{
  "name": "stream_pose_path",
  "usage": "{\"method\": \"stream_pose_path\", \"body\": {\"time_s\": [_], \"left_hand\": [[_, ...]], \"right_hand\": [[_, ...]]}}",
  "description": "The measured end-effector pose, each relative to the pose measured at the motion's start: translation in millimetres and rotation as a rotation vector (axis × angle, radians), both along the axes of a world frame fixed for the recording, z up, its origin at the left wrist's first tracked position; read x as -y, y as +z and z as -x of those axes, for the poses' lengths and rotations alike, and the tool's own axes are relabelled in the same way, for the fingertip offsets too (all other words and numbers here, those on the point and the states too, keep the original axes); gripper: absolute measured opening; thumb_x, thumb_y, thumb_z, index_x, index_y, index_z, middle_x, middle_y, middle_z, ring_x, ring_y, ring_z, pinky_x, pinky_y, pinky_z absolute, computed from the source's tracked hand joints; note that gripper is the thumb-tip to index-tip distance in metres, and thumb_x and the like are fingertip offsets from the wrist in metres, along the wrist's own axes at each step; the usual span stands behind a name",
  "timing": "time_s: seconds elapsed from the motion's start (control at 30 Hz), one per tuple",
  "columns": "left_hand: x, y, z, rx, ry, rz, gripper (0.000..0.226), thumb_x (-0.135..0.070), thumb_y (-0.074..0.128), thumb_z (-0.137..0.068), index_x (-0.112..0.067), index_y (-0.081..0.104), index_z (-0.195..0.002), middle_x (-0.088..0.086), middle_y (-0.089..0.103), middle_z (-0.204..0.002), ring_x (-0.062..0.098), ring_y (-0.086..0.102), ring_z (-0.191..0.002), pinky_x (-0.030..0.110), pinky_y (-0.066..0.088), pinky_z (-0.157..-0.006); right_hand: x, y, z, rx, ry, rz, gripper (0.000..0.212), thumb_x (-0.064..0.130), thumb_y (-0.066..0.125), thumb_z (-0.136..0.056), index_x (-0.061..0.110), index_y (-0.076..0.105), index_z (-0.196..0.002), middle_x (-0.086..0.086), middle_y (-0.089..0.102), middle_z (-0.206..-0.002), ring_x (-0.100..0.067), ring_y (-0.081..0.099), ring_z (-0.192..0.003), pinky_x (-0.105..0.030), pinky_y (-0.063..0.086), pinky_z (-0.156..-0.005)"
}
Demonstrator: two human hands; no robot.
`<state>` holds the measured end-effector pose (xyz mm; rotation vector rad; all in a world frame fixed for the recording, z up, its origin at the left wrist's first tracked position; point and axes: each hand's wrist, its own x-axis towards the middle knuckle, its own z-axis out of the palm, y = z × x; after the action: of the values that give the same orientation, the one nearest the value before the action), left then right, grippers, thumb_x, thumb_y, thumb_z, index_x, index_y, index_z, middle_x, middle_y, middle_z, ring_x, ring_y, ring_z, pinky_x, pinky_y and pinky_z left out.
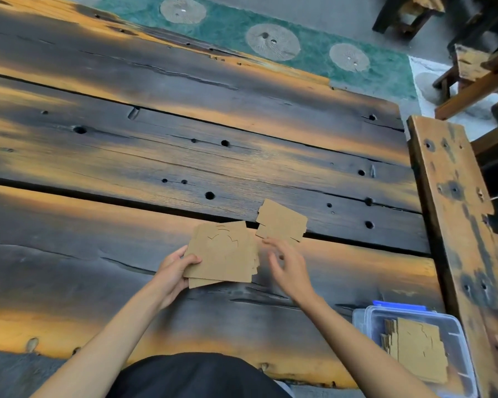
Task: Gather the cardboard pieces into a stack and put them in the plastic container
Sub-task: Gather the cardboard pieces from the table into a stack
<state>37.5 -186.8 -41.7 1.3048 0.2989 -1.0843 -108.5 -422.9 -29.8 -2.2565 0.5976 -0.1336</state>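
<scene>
Plainly, these are light, flat sheets. The left hand [174, 271] pinches the gathered stack of cardboard pieces [223, 252] at its near left corner, thumb on top and fingers beneath, and the sheets lie fanned and slightly askew, their lower edges peeping out under the top one. The top sheet carries curved die-cut lines, so it is likely to bend or tear along those cuts if squeezed in the middle; the plain borders look the safer place to hold. Cardboard on cardboard probably slides easily, so the stack will want both hands at opposite edges to be squared up.

The right hand [286, 264] is spread loosely and holds nothing, its fingertips at the near edge of a loose cardboard piece [281, 221] that lies flat on the wooden surface [127, 156], just beyond that hand and just to the right of the stack. Lying flat, it gives little to grip; sliding it or lifting an edge over the gap between planks under it seems easiest.

The plastic container [454, 326] sits on the near side of the right hand, beside the forearm, already holding some cardboard.
</scene>
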Motion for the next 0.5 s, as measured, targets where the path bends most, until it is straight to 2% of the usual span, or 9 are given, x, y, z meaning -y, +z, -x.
{"method": "stream_pose_path", "body": {"time_s": [0.07, 0.13, 0.2, 0.3, 0.37, 0.43, 0.5], "left_hand": [[5.7, -0.8, -2.2, 0.002, 0.009, -0.022, 0.036, 0.000, 0.053, -0.091, -0.010, 0.065, -0.124, 0.014, 0.073, -0.110, 0.028, 0.067, -0.095, 0.050, 0.062, -0.079], [11.0, -1.9, -3.3, 0.010, 0.013, -0.047, 0.036, 0.001, 0.053, -0.091, -0.009, 0.065, -0.123, 0.014, 0.073, -0.108, 0.027, 0.067, -0.094, 0.053, 0.060, -0.084], [15.7, -4.1, -3.5, 0.010, 0.016, -0.070, 0.035, 0.001, 0.053, -0.091, -0.009, 0.066, -0.123, 0.014, 0.072, -0.109, 0.027, 0.066, -0.095, 0.058, 0.056, -0.091], [21.1, -9.1, -4.3, -0.002, 0.016, -0.101, 0.035, 0.000, 0.054, -0.091, -0.011, 0.067, -0.122, 0.015, 0.073, -0.112, 0.029, 0.065, -0.099, 0.060, 0.053, -0.096], [23.6, -11.5, -4.4, -0.006, 0.011, -0.112, 0.035, -0.001, 0.055, -0.091, -0.012, 0.067, -0.122, 0.015, 0.074, -0.112, 0.028, 0.066, -0.099, 0.057, 0.056, -0.092], [25.9, -14.1, -5.2, -0.006, 0.000, -0.126, 0.035, -0.001, 0.055, -0.091, -0.014, 0.068, -0.122, 0.013, 0.075, -0.112, 0.026, 0.067, -0.097, 0.050, 0.059, -0.086], [27.2, -15.9, -7.6, -0.003, -0.013, -0.139, 0.036, -0.002, 0.055, -0.092, -0.016, 0.068, -0.121, 0.012, 0.076, -0.111, 0.026, 0.068, -0.097, 0.046, 0.060, -0.082]], "right_hand": [[27.7, -8.6, -4.4, -0.079, -0.235, -0.131, 0.032, 0.008, 0.053, -0.098, 0.014, 0.063, -0.128, 0.001, 0.068, -0.121, -0.017, 0.064, -0.113, -0.039, 0.052, -0.098], [55.6, -16.9, -10.1, -0.172, -0.426, -0.254, 0.036, 0.011, 0.055, -0.098, 0.010, 0.054, -0.135, -0.005, 0.066, -0.114, -0.022, 0.065, -0.104, -0.043, 0.052, -0.098], [80.9, -24.9, -17.1, -0.256, -0.560, -0.284, 0.045, 0.014, 0.057, -0.097, 0.010, 0.047, -0.141, -0.006, 0.067, -0.113, -0.025, 0.064, -0.104, -0.044, 0.049, -0.101], [106.1, -37.6, -32.1, -0.350, -0.659, -0.344, 0.061, 0.023, 0.063, -0.095, 0.014, 0.036, -0.149, -0.003, 0.065, -0.111, -0.030, 0.061, -0.116, -0.044, 0.046, -0.105], [113.3, -44.4, -43.8, -0.400, -0.726, -0.428, 0.071, 0.027, 0.068, -0.092, 0.015, 0.031, -0.151, -0.009, 0.064, -0.119, -0.036, 0.063, -0.116, -0.048, 0.049, -0.105], [115.5, -49.8, -52.1, -0.451, -0.759, -0.467, 0.073, 0.025, 0.070, -0.087, 0.014, 0.030, -0.147, -0.016, 0.066, -0.121, -0.040, 0.068, -0.107, -0.052, 0.054, -0.098], [112.9, -53.8, -56.1, -0.472, -0.768, -0.478, 0.069, 0.020, 0.069, -0.083, 0.013, 0.030, -0.141, -0.020, 0.071, -0.109, -0.037, 0.072, -0.089, -0.051, 0.059, -0.089]]}}
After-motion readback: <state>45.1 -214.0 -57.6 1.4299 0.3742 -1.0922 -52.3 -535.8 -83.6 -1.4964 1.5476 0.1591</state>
